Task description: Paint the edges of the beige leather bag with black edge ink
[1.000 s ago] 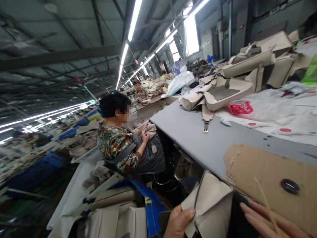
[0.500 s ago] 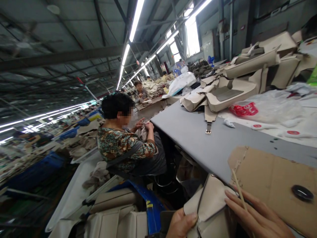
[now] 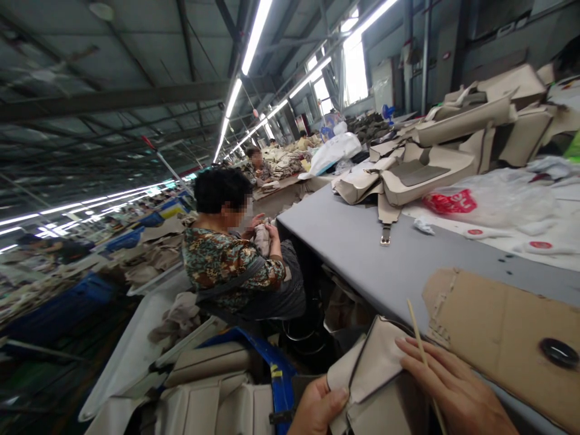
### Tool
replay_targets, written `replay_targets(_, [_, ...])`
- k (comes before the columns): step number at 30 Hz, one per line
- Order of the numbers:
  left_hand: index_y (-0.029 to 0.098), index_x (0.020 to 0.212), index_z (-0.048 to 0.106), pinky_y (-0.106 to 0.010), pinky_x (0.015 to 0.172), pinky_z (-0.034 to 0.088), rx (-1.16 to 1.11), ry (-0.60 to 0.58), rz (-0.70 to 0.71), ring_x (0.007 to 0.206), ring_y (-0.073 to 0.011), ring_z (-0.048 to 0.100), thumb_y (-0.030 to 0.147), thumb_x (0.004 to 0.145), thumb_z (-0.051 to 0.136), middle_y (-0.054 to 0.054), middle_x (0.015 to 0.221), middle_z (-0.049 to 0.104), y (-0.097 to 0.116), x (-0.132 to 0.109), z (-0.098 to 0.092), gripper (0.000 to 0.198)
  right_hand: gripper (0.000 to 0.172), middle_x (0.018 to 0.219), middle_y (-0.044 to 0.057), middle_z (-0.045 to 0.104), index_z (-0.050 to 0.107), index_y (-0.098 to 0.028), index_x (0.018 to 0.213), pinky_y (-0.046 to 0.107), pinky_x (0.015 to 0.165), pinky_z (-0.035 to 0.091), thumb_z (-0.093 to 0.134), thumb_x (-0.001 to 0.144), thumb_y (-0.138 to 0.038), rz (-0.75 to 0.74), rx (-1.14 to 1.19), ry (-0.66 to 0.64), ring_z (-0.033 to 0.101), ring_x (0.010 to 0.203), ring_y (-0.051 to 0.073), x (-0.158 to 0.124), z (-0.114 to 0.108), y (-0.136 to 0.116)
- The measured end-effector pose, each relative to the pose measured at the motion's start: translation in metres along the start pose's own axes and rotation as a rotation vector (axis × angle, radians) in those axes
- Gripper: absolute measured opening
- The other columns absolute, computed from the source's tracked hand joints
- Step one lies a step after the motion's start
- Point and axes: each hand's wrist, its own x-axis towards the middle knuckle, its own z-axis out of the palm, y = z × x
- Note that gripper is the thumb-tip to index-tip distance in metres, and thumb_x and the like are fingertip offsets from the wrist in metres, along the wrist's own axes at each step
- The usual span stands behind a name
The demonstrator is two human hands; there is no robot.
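A beige leather-like bag (image 3: pixel 385 368) with dark edge lines is in front of me at the lower right, beside the table edge. My left hand (image 3: pixel 319 403) grips its near left side, thumb on top. Across its right side lies my right hand (image 3: pixel 453 386), fingers stretched over the material. A thin wooden stick (image 3: pixel 417 332) runs between the fingers of that hand, its tip pointing up and away. The bag's lower part is cut off by the frame.
The grey table (image 3: pixel 362 260) bears cardboard (image 3: pixel 502 338), a black oval object (image 3: pixel 559 352), beige bag pieces (image 3: pixel 435 163) and plastic bags (image 3: pixel 493 193). A blue-edged bin (image 3: pixel 277 386) of beige bags stands at my left. A co-worker (image 3: pixel 235 260) sits beyond it, handling beige material.
My hands and the bag have shifted slightly left in view. The stick leans more to the left. The co-worker's hands have moved a little on their material.
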Motion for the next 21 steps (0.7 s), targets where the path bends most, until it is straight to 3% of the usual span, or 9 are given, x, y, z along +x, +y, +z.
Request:
replay_targets(6, [0.005, 0.103, 0.077, -0.027, 0.064, 0.048, -0.057, 0.044, -0.012, 0.067, -0.0233, 0.07, 0.042, 0.069, 0.087, -0.014, 0.074, 0.074, -0.002, -0.002, -0.008, 0.051, 0.045, 0.141, 0.005, 0.064, 0.063, -0.019, 0.138, 0.034, 0.097, 0.053, 0.04, 0.099, -0.015, -0.015, 0.056, -0.008, 0.064, 0.122, 0.023, 0.008, -0.001, -0.01])
replay_targets(15, [0.004, 0.093, 0.076, -0.029, 0.066, 0.052, -0.102, 0.143, -0.042, 0.07, -0.0257, 0.072, 0.04, 0.067, 0.089, -0.014, 0.073, 0.074, -0.002, -0.007, -0.005, 0.046, 0.043, 0.129, 0.008, 0.07, 0.064, -0.019, 0.134, 0.034, 0.096, 0.054, 0.041, 0.098, -0.013, 0.015, 0.083, -0.013, 0.066, 0.117, 0.024, 0.002, 0.001, -0.011])
replay_targets(21, [0.011, 0.086, 0.078, -0.035, 0.088, 0.055, -0.199, 0.3, 0.01, 0.096, -0.0316, 0.073, 0.041, 0.068, 0.09, -0.013, 0.085, 0.078, 0.005, -0.016, 0.006, 0.036, 0.044, 0.128, 0.007, 0.07, 0.063, -0.019, 0.134, 0.035, 0.098, 0.052, 0.041, 0.097, -0.011, 0.042, 0.104, -0.025, 0.064, 0.119, 0.024, 0.001, 0.004, -0.011])
